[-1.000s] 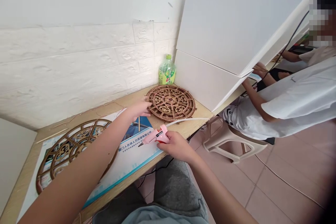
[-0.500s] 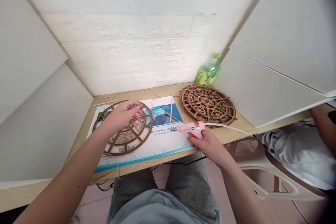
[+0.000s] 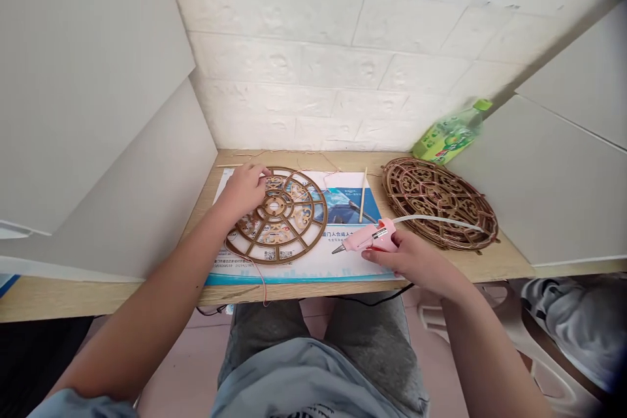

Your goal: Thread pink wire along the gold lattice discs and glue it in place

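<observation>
A round brown openwork frame [image 3: 308, 241] lies flat on a printed white and blue sheet [image 3: 343, 269]. My left hand [image 3: 246, 189] rests over the frame's upper left rim, fingers bent and pressed together; what they hold, if anything, is too small to tell. Thin pinkish cord [image 3: 265, 290] trails from the frame's lower left over the table edge. My right hand [image 3: 406, 256] grips a pink glue gun [image 3: 365, 239], its metal tip pointing left, just right of the frame. A white glue stick [image 3: 435, 219] sticks out of its back.
Several similar brown round frames [image 3: 441, 202] are stacked at the right. Behind them a green-capped bottle [image 3: 453, 134] leans by the partition. A thin wooden stick [image 3: 363, 194] lies on the sheet. White panels stand on both sides; a person's light clothing [image 3: 578, 317] shows at far right.
My left hand has moved from above the frame to its upper left rim. The glue gun is now tilted, its tip pointing down and left. The camera view has shifted.
</observation>
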{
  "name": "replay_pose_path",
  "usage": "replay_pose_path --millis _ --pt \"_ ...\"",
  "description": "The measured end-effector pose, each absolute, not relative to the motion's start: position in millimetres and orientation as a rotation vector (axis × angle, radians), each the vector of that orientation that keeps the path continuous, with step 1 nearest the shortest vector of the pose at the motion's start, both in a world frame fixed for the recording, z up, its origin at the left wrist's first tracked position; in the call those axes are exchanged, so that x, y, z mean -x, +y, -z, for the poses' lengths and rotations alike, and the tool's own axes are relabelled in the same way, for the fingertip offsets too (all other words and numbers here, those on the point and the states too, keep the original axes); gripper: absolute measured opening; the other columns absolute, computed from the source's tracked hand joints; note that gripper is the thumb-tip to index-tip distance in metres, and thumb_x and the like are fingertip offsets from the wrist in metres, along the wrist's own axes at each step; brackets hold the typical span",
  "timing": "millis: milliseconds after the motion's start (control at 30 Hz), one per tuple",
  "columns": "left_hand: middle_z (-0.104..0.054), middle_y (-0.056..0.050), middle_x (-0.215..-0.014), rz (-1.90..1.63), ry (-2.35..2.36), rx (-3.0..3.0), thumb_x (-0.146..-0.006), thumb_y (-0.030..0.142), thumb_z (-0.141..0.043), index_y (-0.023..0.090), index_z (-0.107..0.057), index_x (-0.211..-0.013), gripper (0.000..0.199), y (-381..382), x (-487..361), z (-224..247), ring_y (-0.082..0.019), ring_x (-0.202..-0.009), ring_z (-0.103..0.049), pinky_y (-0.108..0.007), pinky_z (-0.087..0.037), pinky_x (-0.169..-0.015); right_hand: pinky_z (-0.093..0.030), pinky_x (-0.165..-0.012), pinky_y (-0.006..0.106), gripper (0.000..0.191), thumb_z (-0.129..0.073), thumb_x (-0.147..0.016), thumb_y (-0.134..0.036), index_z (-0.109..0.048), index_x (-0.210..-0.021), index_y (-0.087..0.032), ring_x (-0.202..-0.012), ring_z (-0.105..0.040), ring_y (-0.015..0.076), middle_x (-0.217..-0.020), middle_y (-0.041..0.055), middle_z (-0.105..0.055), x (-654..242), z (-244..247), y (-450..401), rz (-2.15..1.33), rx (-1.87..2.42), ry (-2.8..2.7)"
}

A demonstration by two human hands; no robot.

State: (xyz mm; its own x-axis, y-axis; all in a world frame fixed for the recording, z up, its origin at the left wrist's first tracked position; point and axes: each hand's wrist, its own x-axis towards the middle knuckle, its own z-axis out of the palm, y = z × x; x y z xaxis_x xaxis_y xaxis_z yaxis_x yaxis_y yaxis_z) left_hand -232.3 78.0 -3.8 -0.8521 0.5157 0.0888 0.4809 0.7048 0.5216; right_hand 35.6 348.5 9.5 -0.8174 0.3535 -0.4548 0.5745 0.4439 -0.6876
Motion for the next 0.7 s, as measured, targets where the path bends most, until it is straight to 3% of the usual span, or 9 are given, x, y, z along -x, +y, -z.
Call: replay_pose_path --millis 133,267,500,700 --pt "-0.06 -0.016 -0.147 -0.763 2.9 -0.711 -0.104 0.023 -0.05 0.02 -0.069 -0.137 0.038 72 235 8 -0.038 -0.143 -0.053 -0.057 -0.043 -0.124 -0.04 -0.057 0.029 0.056 -0.084 -0.074 -0.067 -0.073 -0.094 -0.017 -0.066 -0.051 0.016 -0.076 0.001 -0.059 -18 -8 350 1.22 -0.659 2.388" --pt "-0.06 -0.017 -0.149 -0.704 2.912 -0.647 -0.104 0.021 -0.049 0.02 -0.066 -0.142 0.041 73 237 10 -0.038 -0.144 -0.052 -0.058 -0.045 -0.123 -0.038 -0.054 0.027 0.047 -0.083 -0.077 -0.063 -0.074 -0.092 -0.018 -0.066 -0.051 0.0162 -0.078 0.0019 -0.061 1 -10 356 1.083 -0.463 2.384" --pt "-0.058 -0.02 -0.15 -0.598 2.959 -0.54 -0.103 0.019 -0.045 0.02 -0.063 -0.147 0.048 76 234 12 -0.042 -0.144 -0.05 -0.063 -0.045 -0.119 -0.047 -0.066 0.03 0.04 -0.077 -0.087 -0.059 -0.08 -0.097 -0.02 -0.08 -0.062 0.0217 -0.091 0.0055 -0.071 14 -5 374 0.937 -0.197 2.282" --pt "-0.06 -0.019 -0.149 -0.62 3.006 -0.471 -0.103 0.018 -0.046 0.02 -0.063 -0.149 0.049 72 239 17 -0.043 -0.145 -0.05 -0.063 -0.044 -0.12 -0.035 -0.049 0.03 0.059 -0.084 -0.075 -0.077 -0.074 -0.082 -0.019 -0.061 -0.048 0.0176 -0.07 0.0047 -0.056 -3 2 363 1.073 -0.549 2.363"
